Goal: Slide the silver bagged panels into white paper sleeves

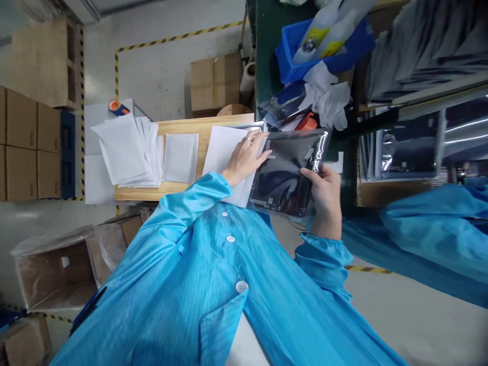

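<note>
A dark flat panel in a clear plastic sleeve (284,175) lies at the centre, its left part over a white envelope (224,147). My right hand (326,195) grips the sleeve's right edge, thumb on top. My left hand (246,157) rests on the white envelope with its fingers apart, fingertips at the sleeve's left edge. Beneath them is a wooden board (179,127). On it lie a single white padded envelope (181,157) and, further left, a fanned pile of white envelopes (127,150).
A blue bin (285,58) with white bottles stands at the back right, beside crumpled white gloves (328,94). Racked sleeved panels (412,145) are at the right, near a co-worker's blue sleeve (438,213). Cardboard boxes (23,147) stand at the far left.
</note>
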{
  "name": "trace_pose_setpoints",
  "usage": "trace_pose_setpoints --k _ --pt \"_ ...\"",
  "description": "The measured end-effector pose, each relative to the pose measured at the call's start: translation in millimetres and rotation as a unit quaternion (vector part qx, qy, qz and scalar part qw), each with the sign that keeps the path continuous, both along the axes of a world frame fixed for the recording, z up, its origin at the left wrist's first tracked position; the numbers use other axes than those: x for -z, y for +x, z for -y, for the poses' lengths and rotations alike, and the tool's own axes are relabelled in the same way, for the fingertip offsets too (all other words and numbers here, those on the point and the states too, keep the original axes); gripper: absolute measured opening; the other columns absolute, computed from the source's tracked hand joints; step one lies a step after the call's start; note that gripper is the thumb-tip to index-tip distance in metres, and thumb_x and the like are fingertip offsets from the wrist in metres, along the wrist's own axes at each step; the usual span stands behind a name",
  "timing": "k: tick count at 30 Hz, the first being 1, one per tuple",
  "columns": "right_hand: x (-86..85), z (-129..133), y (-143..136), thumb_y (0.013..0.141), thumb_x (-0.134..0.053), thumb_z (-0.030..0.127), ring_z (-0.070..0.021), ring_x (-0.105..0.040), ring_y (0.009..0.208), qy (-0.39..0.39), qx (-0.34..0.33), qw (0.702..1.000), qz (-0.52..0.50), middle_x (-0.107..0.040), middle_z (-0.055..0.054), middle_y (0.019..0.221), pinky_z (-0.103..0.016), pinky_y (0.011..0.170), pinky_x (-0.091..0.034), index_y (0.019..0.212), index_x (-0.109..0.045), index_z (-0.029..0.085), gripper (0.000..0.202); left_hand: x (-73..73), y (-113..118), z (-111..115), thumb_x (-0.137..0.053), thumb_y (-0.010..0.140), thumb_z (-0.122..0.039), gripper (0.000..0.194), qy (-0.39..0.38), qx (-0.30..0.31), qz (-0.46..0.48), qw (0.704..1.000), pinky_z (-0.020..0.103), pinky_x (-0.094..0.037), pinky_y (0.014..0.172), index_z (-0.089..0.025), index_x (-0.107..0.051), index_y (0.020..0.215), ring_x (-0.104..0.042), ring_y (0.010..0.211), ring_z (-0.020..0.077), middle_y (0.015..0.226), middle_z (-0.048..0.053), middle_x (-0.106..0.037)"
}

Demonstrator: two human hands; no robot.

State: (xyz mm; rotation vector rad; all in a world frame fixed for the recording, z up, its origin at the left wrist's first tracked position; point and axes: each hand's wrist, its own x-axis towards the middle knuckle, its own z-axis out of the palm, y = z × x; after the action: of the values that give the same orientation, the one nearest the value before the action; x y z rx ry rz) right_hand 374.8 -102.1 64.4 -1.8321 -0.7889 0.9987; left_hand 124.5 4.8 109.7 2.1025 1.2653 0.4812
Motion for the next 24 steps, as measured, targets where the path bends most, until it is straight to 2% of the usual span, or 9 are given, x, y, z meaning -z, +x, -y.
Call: trace_pose_setpoints --k 4,7,10,13,18,22,24 --pt "8.4 -5 3 0.059 -0.093 0.050 -0.0144 -0.048 0.072 0.007 0.041 0.997 -0.067 -0.057 0.004 0.076 -0.030 0.067 -0.039 0.080 -0.065 0.022 0.045 -9.4 -23 48 -0.067 0.110 -0.036 0.029 -0.060 -0.049 -0.062 0.995 0.044 -0.057 0.118 -0.023 -0.061 0.135 -0.068 0.133 0.0298 0.142 0.015 -0.065" --pt "11.3 -17 3 0.057 -0.091 0.044 -0.0137 -0.049 0.074 0.006 0.040 0.995 -0.096 -0.059 0.003 0.076 -0.029 0.068 -0.038 0.081 -0.067 0.021 0.041 -7.5 -42 83 -0.077 0.105 -0.046 0.036 -0.137 -0.021 -0.115 0.984 0.045 -0.060 0.109 -0.023 -0.060 0.127 -0.071 0.121 0.0313 0.132 0.013 -0.068" --pt "11.8 -31 1 0.059 -0.089 0.037 -0.0139 -0.049 0.074 -0.008 0.036 0.994 -0.101 -0.060 0.003 0.076 -0.030 0.068 -0.039 0.082 -0.067 0.021 0.035 -0.1 -55 103 -0.083 0.101 -0.050 0.042 -0.187 0.014 -0.144 0.972 0.045 -0.060 0.107 -0.024 -0.059 0.124 -0.071 0.120 0.0312 0.133 0.011 -0.068" --pt "10.7 -42 -3 0.066 -0.087 0.032 -0.0149 -0.049 0.074 -0.030 0.026 0.994 -0.097 -0.061 0.002 0.074 -0.030 0.068 -0.041 0.083 -0.067 0.022 0.028 7.9 -62 111 -0.084 0.100 -0.048 0.040 -0.201 0.035 -0.158 0.966 0.042 -0.058 0.109 -0.024 -0.061 0.122 -0.070 0.123 0.0296 0.135 0.010 -0.067" --pt "5.5 -48 -14 0.078 -0.084 0.018 -0.0133 -0.051 0.072 -0.036 0.029 0.995 -0.090 -0.061 0.003 0.074 -0.028 0.069 -0.040 0.082 -0.067 0.020 0.018 16.9 -64 116 -0.082 0.102 -0.035 0.032 -0.165 0.054 -0.175 0.969 0.039 -0.057 0.108 -0.022 -0.063 0.125 -0.069 0.124 0.0272 0.139 0.010 -0.066" --pt "-1.5 -45 -23 0.083 -0.079 0.014 -0.0130 -0.051 0.073 -0.021 0.020 0.998 -0.051 -0.060 0.003 0.077 -0.029 0.072 -0.042 0.080 -0.064 0.019 0.016 20.8 -64 119 -0.065 0.108 -0.020 0.017 -0.132 0.058 -0.201 0.969 0.037 -0.057 0.105 -0.020 -0.066 0.125 -0.071 0.121 0.0264 0.136 0.012 -0.068" --pt "-5.4 -42 -25 0.082 -0.077 0.015 -0.0135 -0.051 0.074 -0.006 0.013 1.000 -0.019 -0.059 0.003 0.077 -0.029 0.072 -0.042 0.080 -0.064 0.020 0.014 22.2 -64 121 -0.056 0.110 -0.016 0.018 -0.124 0.057 -0.211 0.968 0.036 -0.057 0.104 -0.019 -0.069 0.123 -0.072 0.119 0.0261 0.133 0.012 -0.070"
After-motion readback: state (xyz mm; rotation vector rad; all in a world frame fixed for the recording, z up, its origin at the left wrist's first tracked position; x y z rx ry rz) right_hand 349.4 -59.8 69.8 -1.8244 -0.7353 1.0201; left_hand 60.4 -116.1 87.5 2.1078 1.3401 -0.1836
